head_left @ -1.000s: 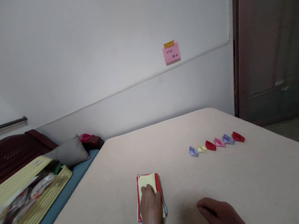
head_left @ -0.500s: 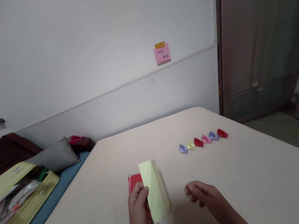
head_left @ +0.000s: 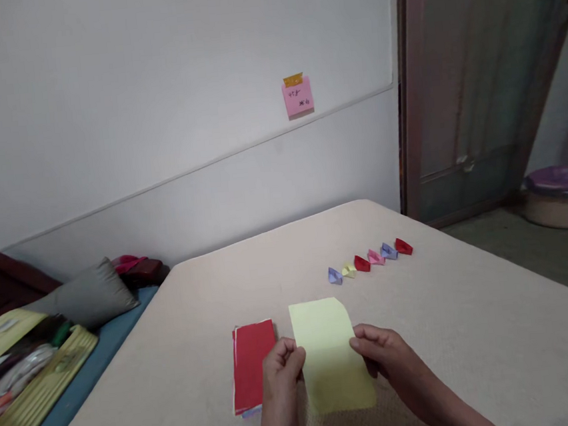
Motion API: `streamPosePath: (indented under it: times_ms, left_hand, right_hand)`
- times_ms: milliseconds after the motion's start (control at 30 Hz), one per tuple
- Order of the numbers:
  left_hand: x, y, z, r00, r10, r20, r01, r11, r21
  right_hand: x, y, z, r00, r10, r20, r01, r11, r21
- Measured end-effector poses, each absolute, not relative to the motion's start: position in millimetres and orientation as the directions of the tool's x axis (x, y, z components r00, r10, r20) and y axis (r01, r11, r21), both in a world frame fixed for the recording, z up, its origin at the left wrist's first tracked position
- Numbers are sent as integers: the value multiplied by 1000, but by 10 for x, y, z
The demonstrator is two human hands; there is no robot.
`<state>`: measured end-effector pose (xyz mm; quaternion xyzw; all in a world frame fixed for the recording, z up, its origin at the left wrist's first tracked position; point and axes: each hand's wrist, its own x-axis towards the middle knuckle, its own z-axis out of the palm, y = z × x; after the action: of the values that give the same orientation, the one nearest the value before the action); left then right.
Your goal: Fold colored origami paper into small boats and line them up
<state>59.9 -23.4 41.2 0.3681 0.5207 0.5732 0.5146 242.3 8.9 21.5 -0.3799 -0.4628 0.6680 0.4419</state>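
A pale yellow paper sheet (head_left: 330,352) is held flat over the beige table (head_left: 476,328) near its front edge. My left hand (head_left: 280,381) pinches the sheet's left edge, and my right hand (head_left: 385,357) pinches its right edge. Just left of the sheet lies a stack of coloured papers (head_left: 252,363) with a red one on top. Farther back on the right, a row of several small folded paper boats (head_left: 369,259) in purple, yellow, red and pink stands on the table.
A pink sticky note (head_left: 297,96) is taped to the white wall. On the left sit a grey pillow (head_left: 84,296) and a yellow case of clutter (head_left: 23,372). A door (head_left: 472,81) and a round basket (head_left: 564,196) are at the right.
My left hand lifted the yellow sheet off the stack and carried it to the right. My right hand came up and took its other edge. The camera view shifted right.
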Motion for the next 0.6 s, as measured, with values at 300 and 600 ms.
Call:
streamPosePath:
  times_ms: [300, 600]
  left_hand:
    - [609, -118, 219, -316, 944, -98, 62, 124, 990]
    - [747, -96, 161, -402, 912, -83, -72, 59, 996]
  right_hand:
    - [2438, 150, 165, -200, 975, -94, -61, -108, -992]
    - [2428, 142, 176, -43, 999, -15, -170, -23, -985]
